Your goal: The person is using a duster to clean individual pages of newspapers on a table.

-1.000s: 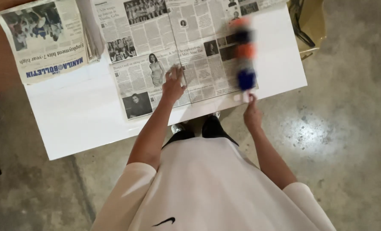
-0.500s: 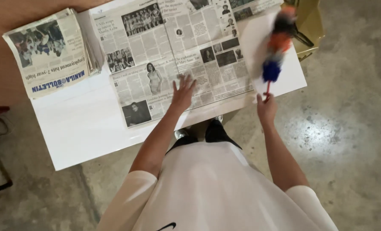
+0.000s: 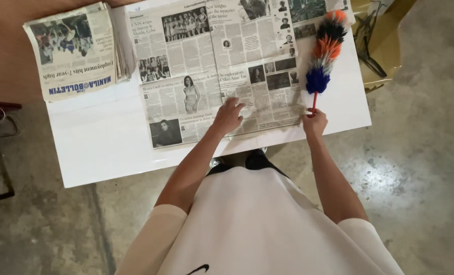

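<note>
Landmark: open newspaper [image 3: 222, 66], spread flat on white table [image 3: 99, 153].

Left hand [image 3: 228, 115]: open, palm down, fingers spread, pressing on the paper's near edge approx. at its centre fold.

Right hand [image 3: 314, 122]: closed around thin red handle of feather duster [image 3: 324, 51], just off the paper's near right corner. Duster head w/ blue, white, orange and dark bands, lies slanted along the paper's right edge, tip pointing to far right corner; feathers overlap the page margin.

Folded newspaper stack [image 3: 74, 48]: left of the open paper, touching or nearly touching its left edge; cannot tell which.

Yellowish chair [image 3: 384, 46]: right of the paper, beyond table edge.

Floor: bare concrete [image 3: 420, 168].
</note>
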